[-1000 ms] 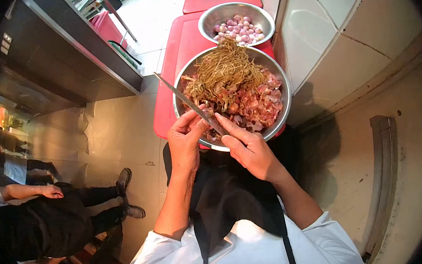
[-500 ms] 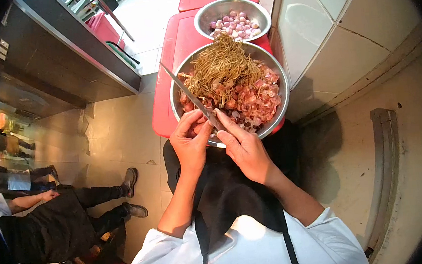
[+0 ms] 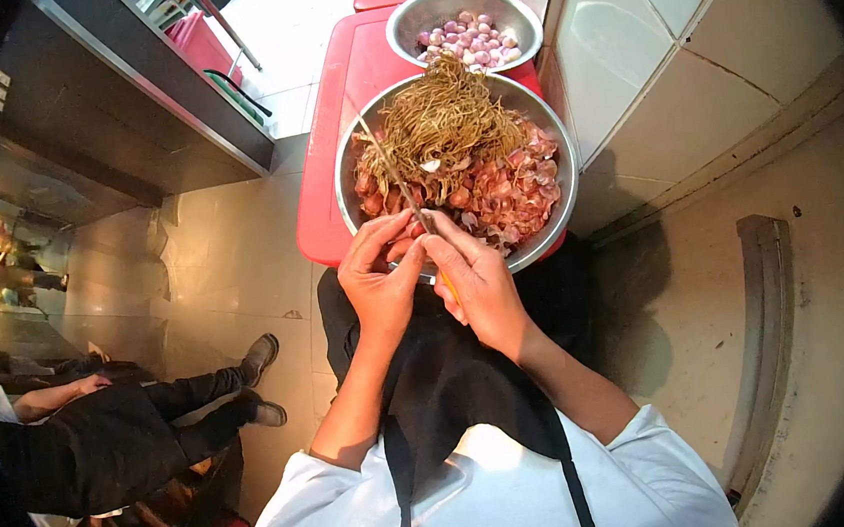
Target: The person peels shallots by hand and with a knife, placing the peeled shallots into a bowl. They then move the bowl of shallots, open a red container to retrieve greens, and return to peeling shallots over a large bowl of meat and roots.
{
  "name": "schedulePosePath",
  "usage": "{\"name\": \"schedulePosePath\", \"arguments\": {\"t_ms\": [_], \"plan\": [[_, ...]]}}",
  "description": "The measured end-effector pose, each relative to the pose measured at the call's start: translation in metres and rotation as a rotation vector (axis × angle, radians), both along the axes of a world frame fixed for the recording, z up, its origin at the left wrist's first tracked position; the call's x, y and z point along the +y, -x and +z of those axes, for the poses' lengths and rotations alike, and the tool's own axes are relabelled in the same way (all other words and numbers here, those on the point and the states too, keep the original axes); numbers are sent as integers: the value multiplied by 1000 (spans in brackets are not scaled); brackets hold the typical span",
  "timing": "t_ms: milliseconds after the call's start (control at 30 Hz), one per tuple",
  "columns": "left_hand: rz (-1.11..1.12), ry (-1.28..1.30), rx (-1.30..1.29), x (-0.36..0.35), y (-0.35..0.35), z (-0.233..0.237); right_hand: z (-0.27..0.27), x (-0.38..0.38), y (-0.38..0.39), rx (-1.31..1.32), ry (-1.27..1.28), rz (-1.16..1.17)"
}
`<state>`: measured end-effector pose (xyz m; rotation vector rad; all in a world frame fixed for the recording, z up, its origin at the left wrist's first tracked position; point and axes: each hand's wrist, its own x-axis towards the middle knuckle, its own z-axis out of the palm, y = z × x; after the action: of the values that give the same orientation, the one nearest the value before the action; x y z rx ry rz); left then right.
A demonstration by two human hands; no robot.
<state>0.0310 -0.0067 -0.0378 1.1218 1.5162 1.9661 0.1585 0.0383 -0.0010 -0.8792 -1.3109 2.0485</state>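
My right hand [image 3: 476, 287] is closed around the yellow handle [image 3: 449, 286] of a knife [image 3: 392, 171]. Its blade points up and slightly left over a large metal bowl [image 3: 574, 185]. My left hand [image 3: 379, 272] pinches a small reddish shallot, mostly hidden by the fingers, close to the base of the blade. Both hands meet at the bowl's near edge. Inside that bowl lie unpeeled shallots [image 3: 368, 183], loose papery skins [image 3: 527, 199] and a tangled heap of dry brown roots [image 3: 449, 116]. A small white piece [image 3: 431, 165] rests at the heap's lower edge.
A smaller metal bowl [image 3: 534, 28] with peeled shallots [image 3: 471, 38] stands behind, on the same red surface [image 3: 326, 197]. A tiled wall [image 3: 648, 93] runs along the right. On the left, another person in a black apron [image 3: 106, 442] is near a dark counter [image 3: 107, 100].
The knife has swung to a steeper angle, its blade now seen nearly edge-on. More of its yellow handle shows. A white piece has appeared on the roots. My left hand stays pinched.
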Motion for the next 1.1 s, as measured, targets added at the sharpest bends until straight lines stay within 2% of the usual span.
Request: {"name": "schedulePosePath", "arguments": {"t_ms": [133, 233, 300, 500, 600, 800, 1100], "plan": [[51, 36, 252, 2, -2, -4, -2, 9, 1, 47, 103, -11], [-31, 38, -233, 3, -2, 0, -3, 12, -1, 79, 181, 4], [-96, 58, -349, 3, 1, 1, -4, 14, -4, 83, 238, 10], [-239, -1, -725, 5, 10, 10, -4, 20, -16, 23, 155, -34], [-264, 7, -697, 3, 15, 6, -6, 27, -23, -50, 19, -18], [-214, 46, -613, 2, 18, -2, 8, 26, -26, -214, -98, 3], [-154, 100, -498, 3, 15, 2, 13, 19, -26, -207, -240, 143]]}}
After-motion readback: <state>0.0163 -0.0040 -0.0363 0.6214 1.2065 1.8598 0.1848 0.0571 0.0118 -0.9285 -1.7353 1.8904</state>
